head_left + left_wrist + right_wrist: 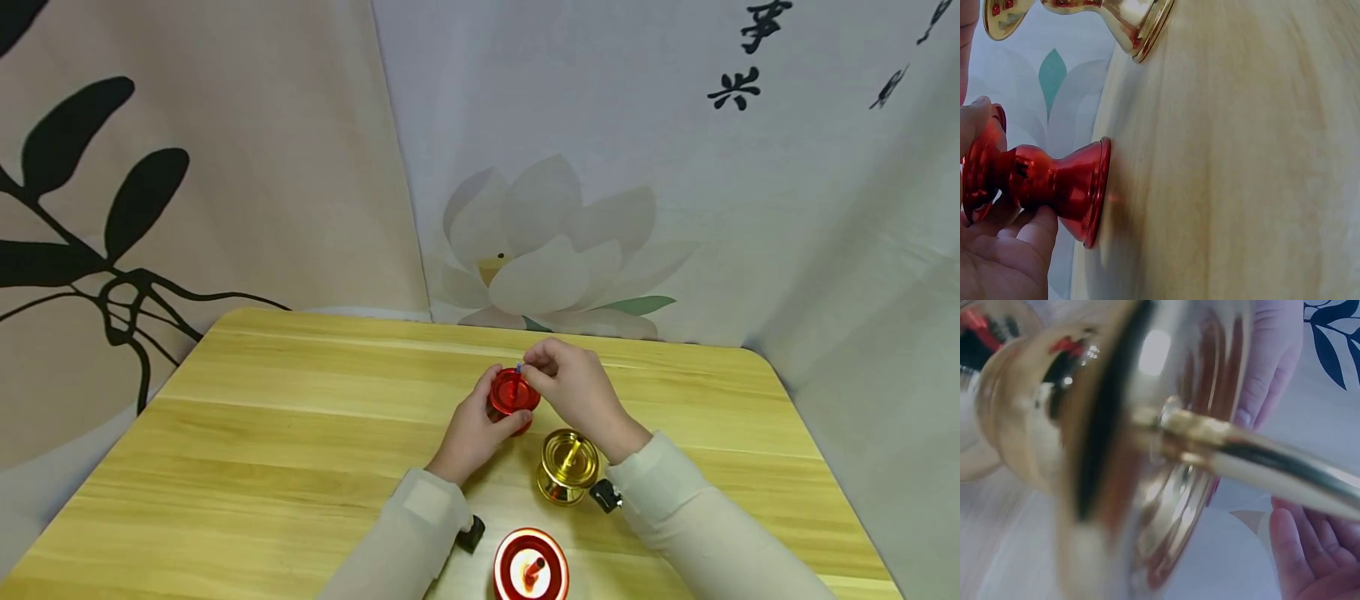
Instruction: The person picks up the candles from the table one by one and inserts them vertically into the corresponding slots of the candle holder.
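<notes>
A red metallic candlestick [514,390] stands upright on the table with a thin post rising from its dish. My left hand [480,429] holds it round the upper part, fingers on one side and thumb on the other; the left wrist view shows the fingers under its red dish [982,165]. My right hand [573,392] pinches at the blue-tipped top of that post, thumb and forefinger close together. In the right wrist view my right hand [1319,550] is partly cut off, and a gold candlestick [1035,406] hides most of the red one.
The gold candlestick [570,458] stands just below my right forearm, close to the wrist camera. Another red candlestick [531,567], brightly lit inside, is at the near edge of view. A wooden table [262,467] meets printed curtains [570,125] behind.
</notes>
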A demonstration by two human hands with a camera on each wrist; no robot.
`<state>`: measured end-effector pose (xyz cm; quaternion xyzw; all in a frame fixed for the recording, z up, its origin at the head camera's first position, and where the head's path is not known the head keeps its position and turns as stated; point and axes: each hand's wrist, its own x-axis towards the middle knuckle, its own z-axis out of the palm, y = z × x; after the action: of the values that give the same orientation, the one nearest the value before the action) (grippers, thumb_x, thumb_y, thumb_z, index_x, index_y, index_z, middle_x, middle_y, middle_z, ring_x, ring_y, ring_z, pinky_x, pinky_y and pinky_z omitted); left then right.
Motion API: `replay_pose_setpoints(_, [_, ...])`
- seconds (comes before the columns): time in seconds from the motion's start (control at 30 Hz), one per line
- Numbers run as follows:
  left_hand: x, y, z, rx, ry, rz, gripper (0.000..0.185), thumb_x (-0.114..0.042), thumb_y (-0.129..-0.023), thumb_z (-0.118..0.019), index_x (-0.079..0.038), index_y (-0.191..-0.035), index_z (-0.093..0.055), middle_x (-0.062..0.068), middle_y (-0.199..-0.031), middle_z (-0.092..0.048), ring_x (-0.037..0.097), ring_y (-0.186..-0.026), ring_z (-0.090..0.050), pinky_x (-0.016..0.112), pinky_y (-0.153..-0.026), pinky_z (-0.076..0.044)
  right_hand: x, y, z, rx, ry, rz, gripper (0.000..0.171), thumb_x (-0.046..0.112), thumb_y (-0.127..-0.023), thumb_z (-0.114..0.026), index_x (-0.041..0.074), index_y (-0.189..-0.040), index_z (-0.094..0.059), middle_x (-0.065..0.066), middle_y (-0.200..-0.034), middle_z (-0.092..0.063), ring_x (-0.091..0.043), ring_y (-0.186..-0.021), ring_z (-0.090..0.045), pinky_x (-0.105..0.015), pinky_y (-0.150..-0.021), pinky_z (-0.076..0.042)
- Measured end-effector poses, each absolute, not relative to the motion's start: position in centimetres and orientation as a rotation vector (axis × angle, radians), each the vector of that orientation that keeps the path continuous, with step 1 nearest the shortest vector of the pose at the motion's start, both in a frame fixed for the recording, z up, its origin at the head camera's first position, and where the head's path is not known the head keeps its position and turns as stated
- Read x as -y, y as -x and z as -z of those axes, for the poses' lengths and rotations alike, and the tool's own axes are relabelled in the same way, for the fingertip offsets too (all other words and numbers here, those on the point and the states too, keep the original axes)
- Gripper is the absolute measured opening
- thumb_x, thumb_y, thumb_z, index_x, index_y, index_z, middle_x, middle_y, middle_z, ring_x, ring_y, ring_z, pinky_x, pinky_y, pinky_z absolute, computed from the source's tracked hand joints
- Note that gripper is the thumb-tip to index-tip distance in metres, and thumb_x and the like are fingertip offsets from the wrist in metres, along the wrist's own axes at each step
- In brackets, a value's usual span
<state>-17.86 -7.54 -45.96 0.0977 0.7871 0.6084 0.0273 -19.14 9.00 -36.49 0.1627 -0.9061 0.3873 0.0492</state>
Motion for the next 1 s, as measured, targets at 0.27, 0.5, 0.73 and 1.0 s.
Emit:
replay_pose_setpoints(0.27, [7.6,18.1,45.8,-2.474,-0.284,-1.838,0.077,-0.020,-0.089,-0.079,-0.007,-0.152,-0.037,0.011,-0.141,-0.056,0.025,-0.125,-0.058,0.041,-0.106,-0.047,-9.9,18.7,36.2,2.768,-0.496,-1.146,0.009,0.017,-0.093,-0.073,0.010,-0.099,-0.072,0.001,-0.091,-0.074,-0.014,-0.082,-0.069,-0.035,-0.074,-0.059])
replay_pose_setpoints(0.5, [7.6,18.0,45.6,-2.563,-0.198,-1.773,0.088,-0.025,-0.085,-0.082,-0.003,-0.155,-0.034,0.014,-0.148,-0.050,0.029,-0.132,-0.052,0.045,-0.110,-0.043,-10.9,18.5,36.2,2.787,-0.461,-1.124,0.010,0.016,-0.094,-0.072,0.010,-0.101,-0.072,0.000,-0.095,-0.074,-0.016,-0.085,-0.070,-0.038,-0.077,-0.059])
replay_pose_setpoints(0.73, [8.1,17.0,45.2,-2.469,-0.178,-1.906,0.092,-0.017,-0.085,-0.083,-0.001,-0.157,-0.028,0.012,-0.160,-0.035,0.027,-0.143,-0.039,0.040,-0.115,-0.035,-11.4,18.1,36.1,2.802,-0.433,-1.142,0.010,0.018,-0.095,-0.071,0.011,-0.102,-0.072,0.002,-0.094,-0.074,-0.015,-0.086,-0.070,-0.037,-0.078,-0.059])
replay_pose_setpoints(1.0, [8.8,15.7,44.6,-2.482,-0.173,-1.895,0.090,-0.017,-0.085,-0.083,-0.003,-0.157,-0.029,0.013,-0.160,-0.034,0.032,-0.144,-0.036,0.041,-0.116,-0.032,-13.0,17.6,37.1,2.825,-0.409,-1.133,0.008,0.015,-0.095,-0.071,0.010,-0.100,-0.072,0.001,-0.094,-0.074,-0.016,-0.085,-0.070,-0.038,-0.077,-0.059])
